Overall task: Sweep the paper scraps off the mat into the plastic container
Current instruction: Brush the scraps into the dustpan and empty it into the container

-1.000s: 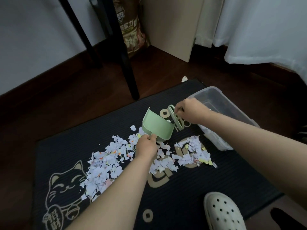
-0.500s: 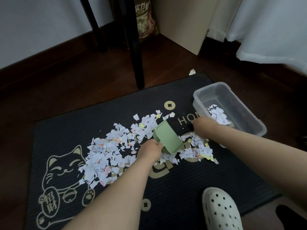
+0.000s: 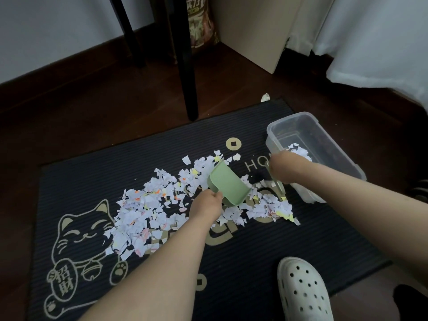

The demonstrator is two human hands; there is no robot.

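Paper scraps (image 3: 148,212) lie spread across the middle of the black cat-print mat (image 3: 88,158). My left hand (image 3: 205,206) grips the handle of a green dustpan (image 3: 228,185), which is tilted on the mat among the scraps. My right hand (image 3: 281,167) is curled round a small brush (image 3: 279,189), blurred, whose lower end touches the scraps to the right of the dustpan. The clear plastic container (image 3: 291,119) stands on the mat's right edge behind my right hand, with a small heap of scraps (image 3: 298,150) inside.
A black furniture leg (image 3: 187,72) stands on the wooden floor just beyond the mat. One stray scrap (image 3: 265,97) lies on the floor at the mat's far corner. My white clog (image 3: 303,290) rests on the mat's near edge. A beige panel (image 3: 254,28) and a white curtain (image 3: 370,35) stand behind.
Both hands dropped from beside the container down onto the mat. The dustpan now sits among the scraps and the brush has come down to the right-hand pile. A heap of scraps shows in the container.
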